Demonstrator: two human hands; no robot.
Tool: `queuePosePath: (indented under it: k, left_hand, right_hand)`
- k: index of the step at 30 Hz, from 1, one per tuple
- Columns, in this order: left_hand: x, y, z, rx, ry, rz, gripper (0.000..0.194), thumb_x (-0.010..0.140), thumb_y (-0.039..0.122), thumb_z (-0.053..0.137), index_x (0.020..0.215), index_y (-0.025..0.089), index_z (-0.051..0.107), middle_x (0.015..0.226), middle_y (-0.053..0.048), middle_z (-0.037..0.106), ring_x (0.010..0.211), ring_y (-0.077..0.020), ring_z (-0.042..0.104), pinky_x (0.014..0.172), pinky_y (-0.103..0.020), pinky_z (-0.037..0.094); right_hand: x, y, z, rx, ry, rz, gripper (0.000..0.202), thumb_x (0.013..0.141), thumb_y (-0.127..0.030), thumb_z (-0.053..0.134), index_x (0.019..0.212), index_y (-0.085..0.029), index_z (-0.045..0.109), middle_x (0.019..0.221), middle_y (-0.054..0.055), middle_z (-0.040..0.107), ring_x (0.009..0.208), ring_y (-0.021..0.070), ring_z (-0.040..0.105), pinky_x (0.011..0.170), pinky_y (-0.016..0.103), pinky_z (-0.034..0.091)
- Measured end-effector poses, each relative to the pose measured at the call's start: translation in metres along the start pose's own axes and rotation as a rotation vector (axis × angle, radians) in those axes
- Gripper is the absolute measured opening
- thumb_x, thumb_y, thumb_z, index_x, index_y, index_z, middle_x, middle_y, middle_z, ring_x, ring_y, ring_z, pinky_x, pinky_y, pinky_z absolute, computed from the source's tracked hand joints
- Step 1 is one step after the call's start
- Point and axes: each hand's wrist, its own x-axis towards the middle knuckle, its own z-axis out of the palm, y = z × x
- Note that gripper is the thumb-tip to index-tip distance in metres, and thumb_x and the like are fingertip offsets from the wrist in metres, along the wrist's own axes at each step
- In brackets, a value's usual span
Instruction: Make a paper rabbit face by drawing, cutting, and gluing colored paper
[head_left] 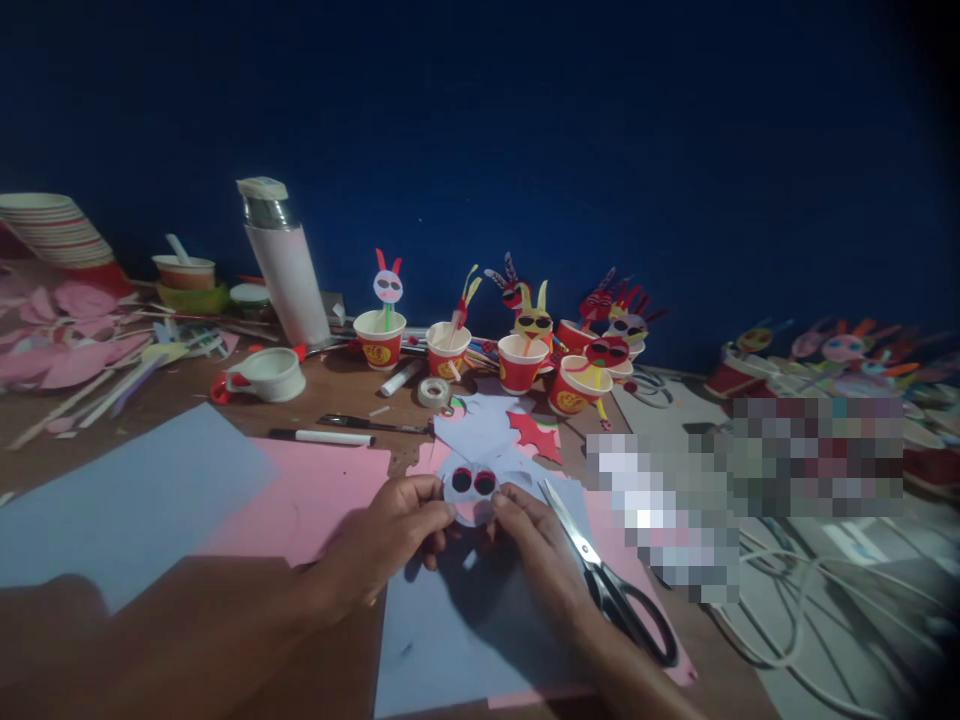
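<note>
Between my two hands is a round white paper face (471, 500) with two dark, red-edged eye shapes and a pink patch low on it. My left hand (409, 515) pinches its left edge between thumb and fingers. On the opposite edge, my right hand (529, 530) grips it the same way. Beneath the hands lies a pale sheet of paper (442, 640) over pink paper. Black-handled scissors (600, 570) rest just right of my right hand, blades pointing away. White and red paper cutouts (480, 425) lie just beyond the face.
Paper cups (379, 345) holding paper-face figures stand along the back. A white flask (289, 280), a small cup (270, 375), a tape roll (433, 393) and a marker (322, 437) are left of centre. Pink scraps (75, 340) pile far left; cables (795, 610) loop at right.
</note>
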Motion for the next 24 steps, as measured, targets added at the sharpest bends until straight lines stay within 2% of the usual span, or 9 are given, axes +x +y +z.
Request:
queuePosePath:
  k: [8,14,19,24]
  left_hand:
    - [0.0,0.0,0.001,-0.052,-0.024,-0.016,0.019,0.077,0.03,0.054,0.066,0.015,0.056,0.058,-0.001,0.057,0.046,-0.0091,0.049,0.043,-0.02,0.038]
    - [-0.003,0.004,0.007,-0.12,-0.048,-0.006,0.026,0.077,0.038,0.056,0.068,0.013,0.058,0.067,-0.004,0.06,0.051,-0.01,0.05,0.043,-0.02,0.04]
    - [0.0,-0.003,0.006,-0.044,-0.027,-0.015,0.027,0.077,0.039,0.059,0.068,0.013,0.058,0.061,-0.001,0.057,0.046,-0.008,0.048,0.043,-0.02,0.038]
    - [0.002,-0.006,0.004,-0.033,-0.009,-0.014,0.026,0.077,0.038,0.059,0.069,0.013,0.058,0.063,-0.001,0.057,0.047,-0.008,0.049,0.044,-0.02,0.037]
  right_hand:
    - [0.001,-0.002,0.002,-0.033,0.045,-0.002,0.031,0.077,-0.042,0.057,0.058,-0.019,0.046,0.051,-0.005,0.045,0.049,0.0091,0.037,0.048,0.023,0.029]
    - [0.0,-0.001,0.002,-0.024,0.068,-0.012,0.033,0.077,-0.044,0.057,0.058,-0.019,0.046,0.051,-0.005,0.043,0.048,0.0091,0.036,0.047,0.023,0.027]
    - [-0.001,-0.002,0.001,-0.02,0.023,-0.005,0.035,0.08,-0.046,0.053,0.059,-0.018,0.05,0.054,-0.003,0.049,0.052,0.0105,0.041,0.05,0.023,0.031]
    - [0.0,-0.003,-0.001,-0.075,0.03,-0.037,0.035,0.083,-0.046,0.048,0.062,-0.019,0.054,0.058,-0.001,0.055,0.055,0.0121,0.047,0.053,0.023,0.035]
